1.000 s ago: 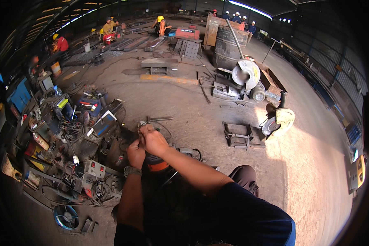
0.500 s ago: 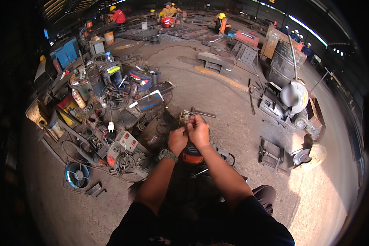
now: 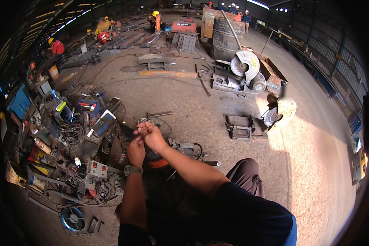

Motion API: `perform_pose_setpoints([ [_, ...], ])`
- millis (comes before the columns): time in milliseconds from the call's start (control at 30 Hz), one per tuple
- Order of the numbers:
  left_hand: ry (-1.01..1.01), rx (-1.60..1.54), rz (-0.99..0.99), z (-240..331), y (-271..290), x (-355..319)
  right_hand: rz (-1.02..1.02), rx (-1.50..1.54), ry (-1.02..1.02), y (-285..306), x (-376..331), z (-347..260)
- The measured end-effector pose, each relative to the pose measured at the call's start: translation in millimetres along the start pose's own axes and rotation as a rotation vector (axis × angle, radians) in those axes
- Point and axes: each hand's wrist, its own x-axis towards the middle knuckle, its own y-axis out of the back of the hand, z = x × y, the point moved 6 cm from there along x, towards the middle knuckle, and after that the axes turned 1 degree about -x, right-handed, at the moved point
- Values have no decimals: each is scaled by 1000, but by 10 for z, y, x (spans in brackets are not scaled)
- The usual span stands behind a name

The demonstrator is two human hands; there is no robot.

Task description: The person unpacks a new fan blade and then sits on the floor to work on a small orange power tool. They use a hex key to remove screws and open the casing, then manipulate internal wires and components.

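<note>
My left hand (image 3: 136,151), below the watch on its wrist (image 3: 133,170), is closed, its fingertips pinched against those of my right hand (image 3: 152,137). The right hand is also closed in a pinch, with fingers curled. Whatever lies between the fingertips is too small to make out. Under my forearms sits a dark power tool with an orange band (image 3: 158,163), partly hidden by my right arm. Thin metal bars (image 3: 160,114) lie on the floor just beyond the hands.
Cluttered tools and cables crowd the left, with a grey switch box (image 3: 97,169) and a blue round fan (image 3: 72,218). A cut-off saw (image 3: 245,65) and a second disc machine (image 3: 274,117) stand right. A steel frame (image 3: 242,127) lies nearer. People in helmets work far off.
The view has swung to the right, so the scene sits further left and more of the right side shows. My hands stay together, fingertips still pinched.
</note>
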Motion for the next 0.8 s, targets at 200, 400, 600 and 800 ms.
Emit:
perform_pose_setpoints([
  [200,15,72,20,64,40,25,70,-263,152,-38,122,-24],
  [400,113,139,-65,136,78,5,-100,-955,459,-201,9,-222],
  [600,110,18,-57,36,29,-6,-19,-25,42,-39,47,116],
  [800,56,106,-18,47,30,3,31,4,22,-15,180,114],
])
